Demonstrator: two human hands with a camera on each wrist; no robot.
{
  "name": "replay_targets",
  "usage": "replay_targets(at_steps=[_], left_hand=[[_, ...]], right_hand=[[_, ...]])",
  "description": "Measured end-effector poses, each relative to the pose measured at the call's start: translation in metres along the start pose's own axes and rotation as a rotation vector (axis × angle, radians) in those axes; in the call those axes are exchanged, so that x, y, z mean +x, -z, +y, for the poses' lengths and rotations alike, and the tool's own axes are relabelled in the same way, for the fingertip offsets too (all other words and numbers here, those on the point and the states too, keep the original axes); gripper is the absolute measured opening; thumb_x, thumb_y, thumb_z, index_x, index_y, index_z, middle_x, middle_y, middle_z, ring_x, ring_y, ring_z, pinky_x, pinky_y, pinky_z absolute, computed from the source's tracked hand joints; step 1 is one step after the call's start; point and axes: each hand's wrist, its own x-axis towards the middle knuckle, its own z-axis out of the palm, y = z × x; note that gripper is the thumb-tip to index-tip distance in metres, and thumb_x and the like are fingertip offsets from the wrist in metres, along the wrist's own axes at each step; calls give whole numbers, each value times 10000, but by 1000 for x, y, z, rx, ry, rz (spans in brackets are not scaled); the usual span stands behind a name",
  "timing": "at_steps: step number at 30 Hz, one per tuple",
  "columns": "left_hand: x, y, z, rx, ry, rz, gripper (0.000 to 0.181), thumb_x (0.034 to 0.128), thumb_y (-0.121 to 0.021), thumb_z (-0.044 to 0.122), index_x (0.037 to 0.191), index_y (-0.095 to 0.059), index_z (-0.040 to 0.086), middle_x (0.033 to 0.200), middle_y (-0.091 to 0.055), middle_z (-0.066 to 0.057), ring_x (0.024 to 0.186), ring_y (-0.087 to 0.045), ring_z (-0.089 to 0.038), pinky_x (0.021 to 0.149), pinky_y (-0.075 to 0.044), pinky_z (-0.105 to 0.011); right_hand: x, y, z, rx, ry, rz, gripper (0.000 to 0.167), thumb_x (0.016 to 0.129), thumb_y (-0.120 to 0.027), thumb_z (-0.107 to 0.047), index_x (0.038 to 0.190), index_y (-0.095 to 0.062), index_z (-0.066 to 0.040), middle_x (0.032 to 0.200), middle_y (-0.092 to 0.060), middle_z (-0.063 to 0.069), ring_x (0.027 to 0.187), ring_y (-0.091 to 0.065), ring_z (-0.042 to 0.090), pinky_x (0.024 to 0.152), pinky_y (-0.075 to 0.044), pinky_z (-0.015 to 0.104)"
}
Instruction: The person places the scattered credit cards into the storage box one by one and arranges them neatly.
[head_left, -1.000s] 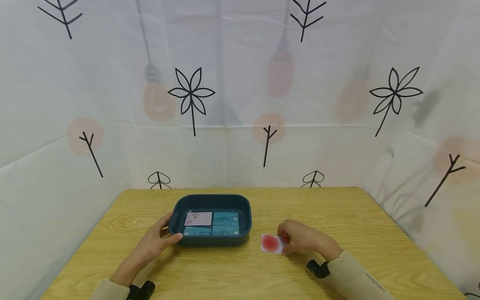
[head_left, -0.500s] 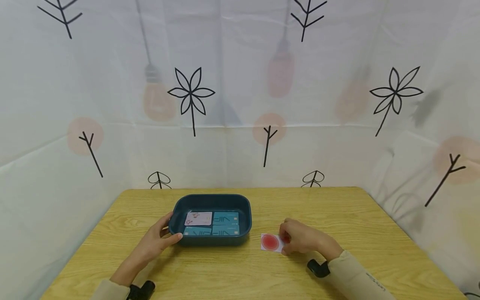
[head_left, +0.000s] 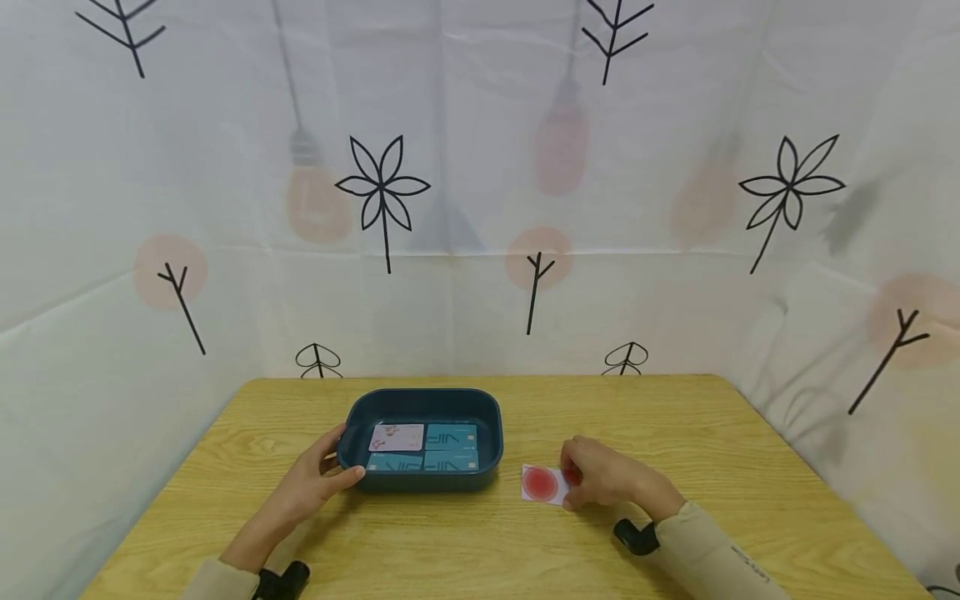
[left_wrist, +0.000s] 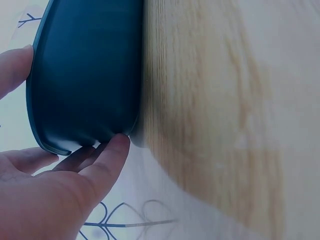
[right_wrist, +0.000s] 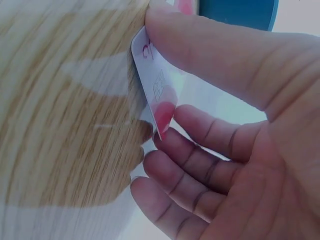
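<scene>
A dark blue rectangular tub [head_left: 457, 482] stands on the table, with several cards lying on its floor. Among them, a pale card [head_left: 397, 437] with a reddish pattern lies at the far left, and a teal card [head_left: 451, 436] with dark lettering is to its right. At the tub's left end my left hand [head_left: 303, 483] grips the outside, thumb by the front rim and fingers against the end wall [left_wrist: 82, 100]. Right of the tub, my right hand [head_left: 603, 477] pinches a white card [head_left: 540, 484] with red circles. The card looks tilted in the right wrist view, near the tabletop.
The wood-grain table [head_left: 450, 546] ends at a white curtain [head_left: 465, 308] printed with plants and bulbs, which also hangs at both sides. Black straps with small devices sit on both wrists. A dark cable [head_left: 943, 590] shows at the lower right corner.
My right hand has shifted very slightly to the right and away, with the white card almost in place. The left hand and the tub stay still.
</scene>
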Motion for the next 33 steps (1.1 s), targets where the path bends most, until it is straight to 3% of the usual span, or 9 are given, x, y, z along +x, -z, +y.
replay_targets(at_steps=[11, 22, 33], left_hand=[[-1, 0, 0, 6, 2, -1, 802, 902, -680, 213, 1523, -195, 65, 1480, -318, -245, 1308, -374, -446, 905, -500, -419], [-1, 1, 3, 9, -8, 7, 782, 903, -679, 196, 1517, -214, 60, 1468, -339, -243, 1299, -388, -443, 900, -504, -415], [-1, 0, 0, 10, 2, 0, 801, 899, -684, 208, 1522, -200, 67, 1473, -332, -243, 1305, -379, -446, 906, -499, -425]], right_hand=[[1, 0, 2, -11, 31, 29, 378, 681, -849, -204, 867, -524, -156, 803, -479, -27, 714, -435, 114, 602, -388, 245], [3, 0, 1, -26, 74, 63, 334, 698, -821, -166, 862, -534, -126, 855, -452, 8, 722, -438, 107, 614, -402, 235], [3, 0, 1, -47, 24, 31, 302, 701, -797, -221, 880, -567, -139, 769, -529, -33, 700, -460, 114, 604, -407, 258]])
